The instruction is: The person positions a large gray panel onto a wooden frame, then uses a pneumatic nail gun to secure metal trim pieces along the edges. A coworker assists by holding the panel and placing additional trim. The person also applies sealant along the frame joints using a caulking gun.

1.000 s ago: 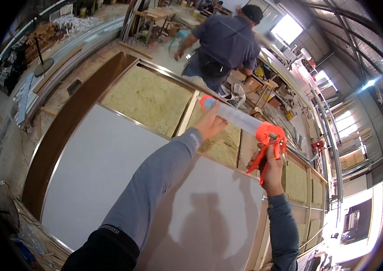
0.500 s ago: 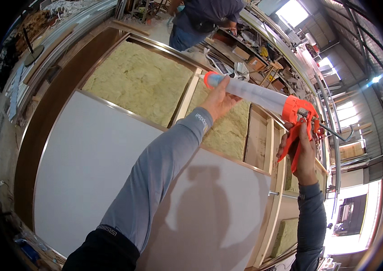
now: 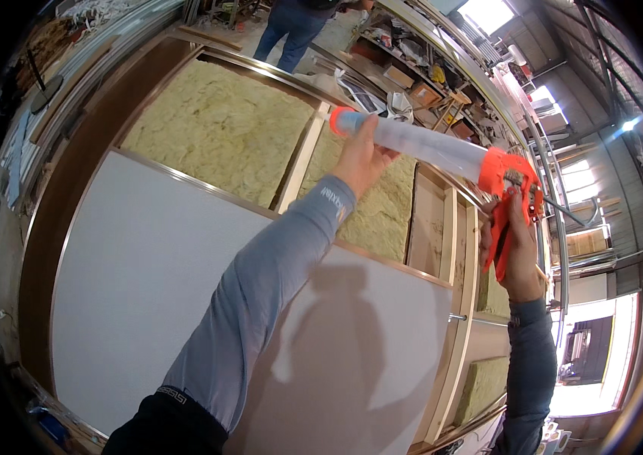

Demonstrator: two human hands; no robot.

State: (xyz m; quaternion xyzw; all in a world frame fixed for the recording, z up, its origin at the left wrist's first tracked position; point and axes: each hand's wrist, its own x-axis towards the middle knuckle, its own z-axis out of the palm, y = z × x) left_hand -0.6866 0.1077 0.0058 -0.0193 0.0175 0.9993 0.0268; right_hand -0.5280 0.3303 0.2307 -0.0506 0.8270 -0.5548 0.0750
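Note:
A caulking gun (image 3: 439, 144) with a translucent barrel and orange ends slants over the far side of a framed panel. My left hand (image 3: 359, 159) is closed round the barrel near its front cap. My right hand (image 3: 520, 254) grips the orange handle and trigger, which are squeezed close together. The front end points left, above the top of a pale wooden strip (image 3: 302, 159); whether its tip touches the frame I cannot tell. Yellow wool insulation (image 3: 219, 129) fills the bays on both sides of that strip. White board (image 3: 162, 250) covers the panel's near part.
Beyond the frame a person (image 3: 287, 34) in blue trousers stands partly in view. A cluttered shelf (image 3: 412, 83) with boxes and tools runs along the back. Long metal profiles (image 3: 86, 83) are stacked at the left. A metal rod (image 3: 458, 317) crosses the right-hand battens.
The trigger has closed toward the handle in my right hand. In the picture, the gun's front end has shifted slightly left and up. The person behind has moved left and farther off.

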